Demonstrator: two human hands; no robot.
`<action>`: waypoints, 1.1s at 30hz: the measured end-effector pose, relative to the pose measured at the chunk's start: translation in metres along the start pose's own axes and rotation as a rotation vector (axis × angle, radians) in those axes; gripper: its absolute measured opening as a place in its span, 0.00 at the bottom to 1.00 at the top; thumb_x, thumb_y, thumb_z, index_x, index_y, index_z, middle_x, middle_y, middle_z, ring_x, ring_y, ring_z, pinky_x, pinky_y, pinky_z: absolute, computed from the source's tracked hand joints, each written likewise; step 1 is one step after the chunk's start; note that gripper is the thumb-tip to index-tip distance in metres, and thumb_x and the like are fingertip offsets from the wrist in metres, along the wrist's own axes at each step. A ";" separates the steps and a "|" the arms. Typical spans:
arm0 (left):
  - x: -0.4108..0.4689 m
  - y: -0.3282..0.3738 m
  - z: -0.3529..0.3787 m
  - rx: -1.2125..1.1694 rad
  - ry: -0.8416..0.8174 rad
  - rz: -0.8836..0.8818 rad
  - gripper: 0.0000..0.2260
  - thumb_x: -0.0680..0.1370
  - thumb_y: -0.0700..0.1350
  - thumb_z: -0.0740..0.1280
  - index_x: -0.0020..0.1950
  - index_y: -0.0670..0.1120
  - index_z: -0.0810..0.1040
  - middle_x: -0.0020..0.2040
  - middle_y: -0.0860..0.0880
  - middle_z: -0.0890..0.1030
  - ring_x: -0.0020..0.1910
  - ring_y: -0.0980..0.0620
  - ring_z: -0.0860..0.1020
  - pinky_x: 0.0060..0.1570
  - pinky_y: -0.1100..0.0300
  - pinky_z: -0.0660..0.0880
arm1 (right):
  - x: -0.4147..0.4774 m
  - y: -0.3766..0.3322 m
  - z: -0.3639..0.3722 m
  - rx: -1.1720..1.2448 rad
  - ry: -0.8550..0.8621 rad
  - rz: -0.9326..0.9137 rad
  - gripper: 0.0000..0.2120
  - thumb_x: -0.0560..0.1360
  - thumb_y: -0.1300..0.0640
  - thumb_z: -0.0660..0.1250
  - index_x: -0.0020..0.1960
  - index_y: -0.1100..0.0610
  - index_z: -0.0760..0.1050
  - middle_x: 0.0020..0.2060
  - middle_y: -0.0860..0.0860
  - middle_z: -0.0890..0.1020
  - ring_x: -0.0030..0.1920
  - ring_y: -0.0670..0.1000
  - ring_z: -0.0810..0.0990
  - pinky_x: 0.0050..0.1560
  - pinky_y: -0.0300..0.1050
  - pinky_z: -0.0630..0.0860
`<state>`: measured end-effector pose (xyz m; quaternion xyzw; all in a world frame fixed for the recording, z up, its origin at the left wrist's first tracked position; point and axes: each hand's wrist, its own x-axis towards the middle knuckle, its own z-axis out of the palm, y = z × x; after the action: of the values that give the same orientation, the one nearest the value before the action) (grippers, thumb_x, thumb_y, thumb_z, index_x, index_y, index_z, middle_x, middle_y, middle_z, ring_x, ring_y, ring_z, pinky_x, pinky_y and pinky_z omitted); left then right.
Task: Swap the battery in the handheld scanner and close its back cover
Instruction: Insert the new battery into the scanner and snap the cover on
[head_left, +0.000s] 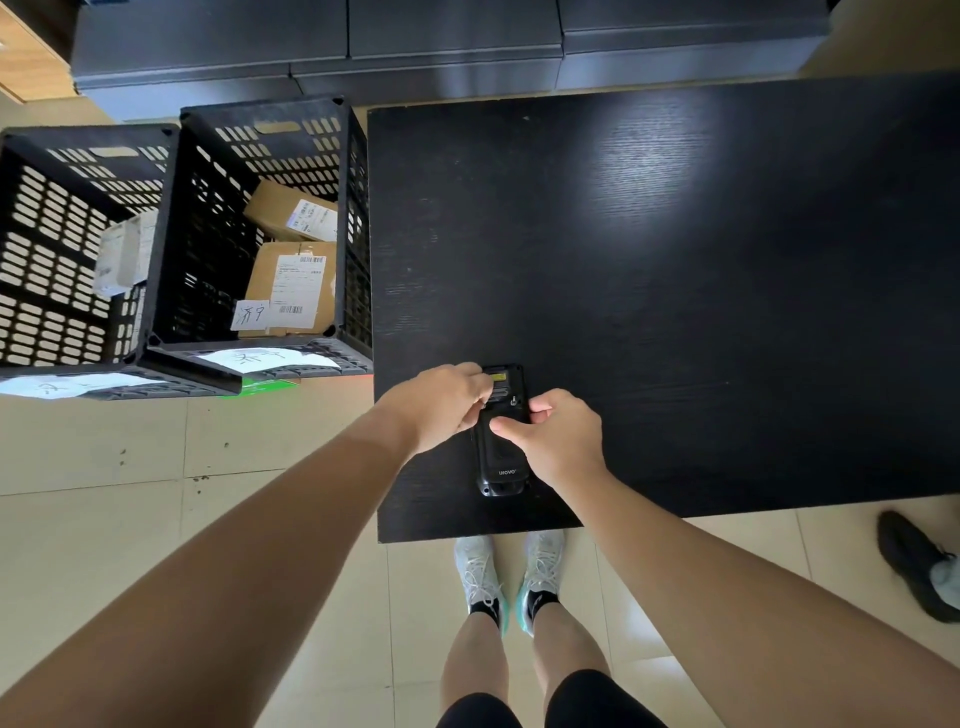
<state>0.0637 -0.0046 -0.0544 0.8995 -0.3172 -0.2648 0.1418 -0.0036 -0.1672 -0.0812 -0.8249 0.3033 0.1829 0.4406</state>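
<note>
Black desk (675, 260), two slotted crates (208, 234) left of it. Urovo handheld scanner (500, 457) lies back-up near the desk's front edge. Left hand (441, 402) fingers pinch its upper edge; right hand (556, 436) fingers grip its side.

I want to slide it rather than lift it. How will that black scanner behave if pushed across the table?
The scanner lies flat on the table, so it should slide, not roll or tip. Its hard casing looks rigid. Both hands, left hand and right hand, rest on it.
</note>
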 end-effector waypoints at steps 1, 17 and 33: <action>0.001 0.000 -0.001 0.013 -0.021 -0.004 0.07 0.77 0.35 0.60 0.48 0.42 0.77 0.43 0.50 0.71 0.37 0.47 0.72 0.35 0.54 0.70 | 0.000 0.000 0.000 0.001 -0.002 0.001 0.26 0.61 0.45 0.80 0.54 0.56 0.78 0.41 0.46 0.79 0.38 0.41 0.76 0.32 0.29 0.66; 0.002 0.020 0.010 -0.137 0.018 -0.326 0.04 0.75 0.34 0.60 0.44 0.40 0.73 0.43 0.44 0.72 0.39 0.42 0.73 0.36 0.53 0.70 | 0.001 0.002 0.001 -0.012 0.007 -0.020 0.24 0.63 0.46 0.80 0.53 0.56 0.77 0.36 0.41 0.75 0.36 0.37 0.74 0.32 0.28 0.65; -0.012 0.030 0.056 -0.675 0.406 -0.550 0.33 0.69 0.47 0.78 0.70 0.53 0.67 0.61 0.51 0.75 0.51 0.53 0.78 0.54 0.60 0.75 | 0.013 0.008 -0.031 -0.200 -0.119 -0.268 0.16 0.70 0.50 0.73 0.56 0.52 0.80 0.42 0.45 0.83 0.43 0.44 0.81 0.48 0.39 0.77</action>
<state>0.0094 -0.0249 -0.0826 0.8873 0.0702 -0.1996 0.4098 0.0025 -0.2014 -0.0765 -0.8853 0.1442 0.2002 0.3941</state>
